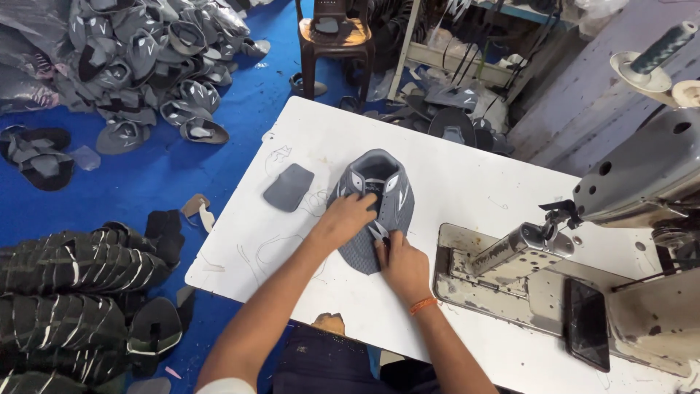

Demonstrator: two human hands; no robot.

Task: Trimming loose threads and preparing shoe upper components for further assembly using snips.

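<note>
Both forearms come up from the bottom edge, meeting on a grey shoe upper (373, 208) that lies flat on the white desk (467, 182). Far left on the blue floor (168, 168), stacks of dark striped uppers (73, 277) (banded, piled in rows). Moving in: a loose grey patch (289, 187) on the desk, just beside the upper. Left hand (346, 217) presses down on the upper's middle, fingers curled. Right hand (401, 264) pinches its near edge, orange band at the wrist. Right of that, the sewing machine (642, 182), a dark phone (587, 323) lying on its base.
</note>
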